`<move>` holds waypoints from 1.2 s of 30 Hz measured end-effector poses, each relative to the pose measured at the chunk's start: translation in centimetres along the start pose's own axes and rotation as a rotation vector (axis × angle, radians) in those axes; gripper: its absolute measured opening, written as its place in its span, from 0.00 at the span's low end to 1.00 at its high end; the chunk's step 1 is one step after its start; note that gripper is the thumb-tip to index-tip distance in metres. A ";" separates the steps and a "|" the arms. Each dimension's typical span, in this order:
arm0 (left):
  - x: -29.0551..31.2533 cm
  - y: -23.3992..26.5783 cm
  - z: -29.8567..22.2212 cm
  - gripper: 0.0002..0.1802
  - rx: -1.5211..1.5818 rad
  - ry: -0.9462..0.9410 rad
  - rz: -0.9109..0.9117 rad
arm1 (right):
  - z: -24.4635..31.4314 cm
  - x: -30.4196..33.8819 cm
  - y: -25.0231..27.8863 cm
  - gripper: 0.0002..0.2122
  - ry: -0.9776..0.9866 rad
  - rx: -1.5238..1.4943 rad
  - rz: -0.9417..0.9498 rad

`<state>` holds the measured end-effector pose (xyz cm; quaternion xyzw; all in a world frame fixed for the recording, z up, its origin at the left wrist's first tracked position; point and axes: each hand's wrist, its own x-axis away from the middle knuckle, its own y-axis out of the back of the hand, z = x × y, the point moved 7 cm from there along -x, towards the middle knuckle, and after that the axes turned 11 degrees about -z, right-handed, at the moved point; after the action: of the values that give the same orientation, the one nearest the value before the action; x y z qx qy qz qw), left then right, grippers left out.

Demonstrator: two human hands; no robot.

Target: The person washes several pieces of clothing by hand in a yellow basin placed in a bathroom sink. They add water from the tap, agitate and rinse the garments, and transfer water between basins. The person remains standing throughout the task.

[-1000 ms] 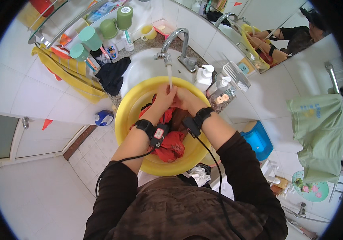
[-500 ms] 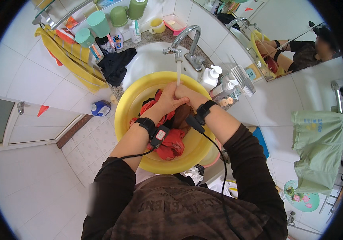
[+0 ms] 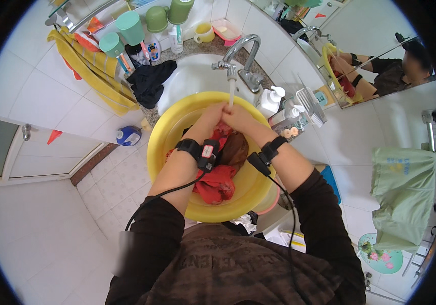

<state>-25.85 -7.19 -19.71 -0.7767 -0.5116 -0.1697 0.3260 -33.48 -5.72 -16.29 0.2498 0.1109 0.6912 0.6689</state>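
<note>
I have both hands pressed together inside the yellow basin [image 3: 153,140]: the left hand [image 3: 212,115] and the right hand [image 3: 239,119] meet knuckle to knuckle, curled closed, just under the stream of water [image 3: 231,93] from the tap [image 3: 251,51]. A bunched part of the red cloth [image 3: 215,186] runs up between them, and I read both as pinching it; the fingertips are hidden, so I cannot tell which fingers grip.

Half a second ago the left thumb reached out across the right wrist; now it is tucked in, and more red shows between the forearms, right up at the hands. For the work in hand, I judge this to mean that the gripped part is close enough to the stream to get wet directly, with the two hands sharing the hold.

The rest of the red cloth lies heaped in the near part of the basin, below the left wrist, touching a brown cloth [image 3: 234,151] on its right. The basin covers the near part of the white sink [image 3: 190,73], set in the speckled counter [image 3: 217,49]. A dark cloth [image 3: 149,84] lies on the left of the sink, and a white pump bottle [image 3: 269,102] stands on the right.
</note>
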 end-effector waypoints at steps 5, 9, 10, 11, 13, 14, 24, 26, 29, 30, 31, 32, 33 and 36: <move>2.3 -3.1 2.1 0.26 0.983 0.218 0.130 | -1.7 -0.3 -1.8 0.13 -0.602 -1.406 -0.217; 3.5 -3.9 2.2 0.32 1.056 0.086 0.047 | -1.9 -1.0 -2.4 0.15 -0.482 -1.370 -0.204; 3.8 -4.3 2.1 0.31 0.966 0.110 0.059 | -1.7 -1.1 -2.2 0.16 -0.398 -1.197 -0.199; 4.1 -4.5 2.3 0.30 0.870 0.149 0.042 | -2.0 -1.0 -1.8 0.16 -0.381 -1.015 -0.258; 4.8 -4.6 2.1 0.30 0.742 0.234 0.057 | -2.0 -0.6 -1.0 0.17 -0.343 -0.749 -0.376; 5.2 -4.5 1.9 0.30 0.706 0.282 0.086 | -1.8 -0.2 -0.5 0.18 -0.316 -0.623 -0.430; 6.3 -2.7 1.0 0.28 0.315 0.231 0.087 | 1.3 1.4 1.6 0.20 0.217 0.294 -0.359; 5.2 -0.8 0.6 0.23 0.321 0.199 0.090 | 0.8 1.7 1.3 0.19 0.170 0.250 -0.366; 4.3 0.5 0.8 0.17 0.341 0.161 0.186 | 0.0 3.2 0.2 0.15 0.101 0.303 -0.311; 4.1 0.4 1.0 0.15 0.344 0.149 0.230 | 0.0 3.8 -0.1 0.14 0.118 0.175 -0.284; 3.7 0.7 1.1 0.14 0.314 0.094 0.182 | -0.2 4.4 -0.4 0.13 0.099 0.052 -0.251; 3.5 0.7 1.3 0.13 0.286 0.039 0.135 | 0.1 5.0 -0.7 0.12 0.157 -0.115 -0.220; 3.4 0.6 1.6 0.13 0.273 0.013 0.080 | -0.7 5.4 -0.7 0.12 0.075 -0.131 -0.275; 3.0 -1.0 2.0 0.13 0.182 -0.008 0.062 | -1.4 7.5 0.7 0.15 0.127 -0.104 -0.504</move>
<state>-25.58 -3.48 -19.05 -0.7600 -0.5019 -0.1091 0.3982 -34.60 1.83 -15.70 0.1356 0.1757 0.5220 0.8236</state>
